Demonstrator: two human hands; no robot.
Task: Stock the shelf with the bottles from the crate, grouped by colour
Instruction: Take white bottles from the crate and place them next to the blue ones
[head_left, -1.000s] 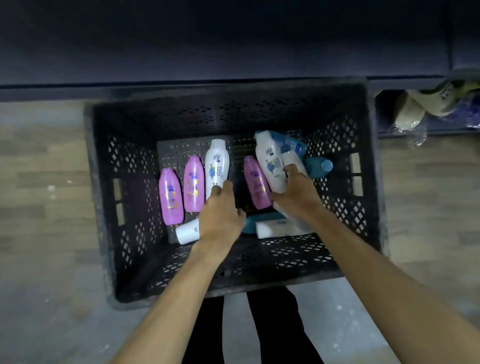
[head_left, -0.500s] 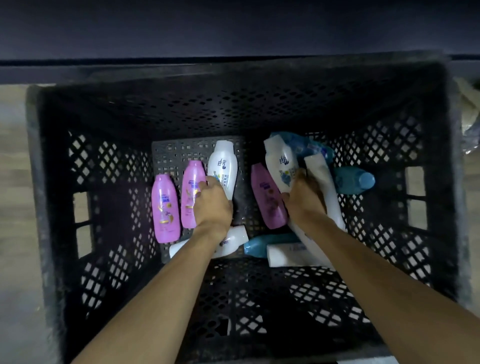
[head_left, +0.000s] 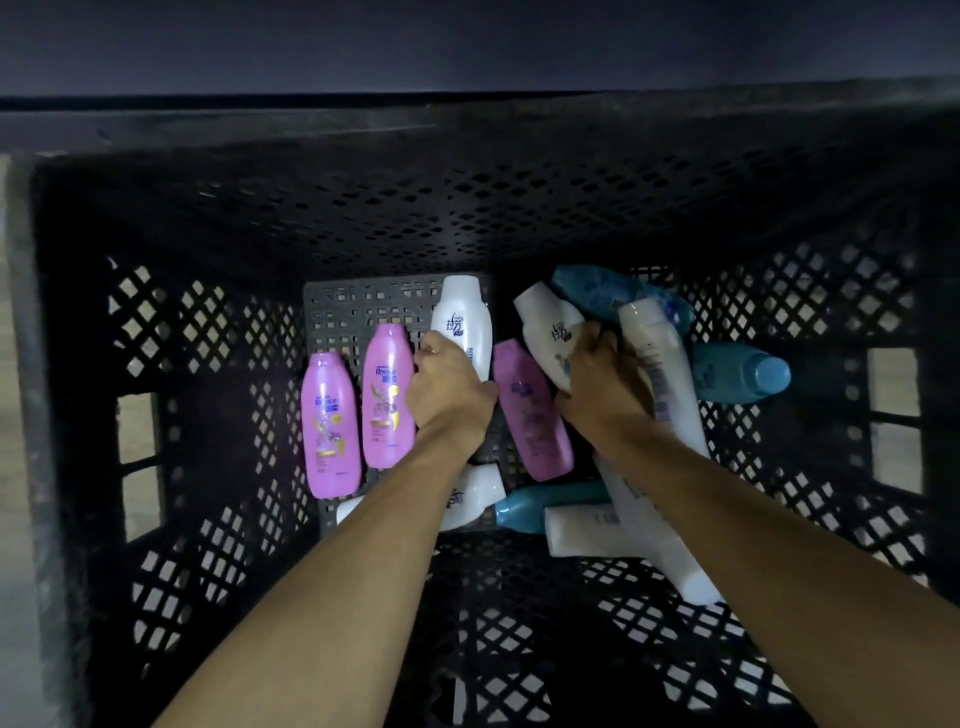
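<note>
**Picking white bottles from the crate**

Inside the black perforated plastic crate (head_left: 208, 364), the left hand (head_left: 449, 392) grips an upright-lying white plastic bottle (head_left: 464, 322); the right hand (head_left: 597, 384) grips a tilted white bottle (head_left: 545, 322). Next, I judge, both lift clear toward the shelf.

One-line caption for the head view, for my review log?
Both hands reach into the black crate: left hand grips a white bottle, right hand grips another white bottle.

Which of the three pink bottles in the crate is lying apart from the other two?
The darker pink bottle between the two hands. It lies tilted by itself, while the other two pink bottles lie side by side, left of the left hand.
</note>
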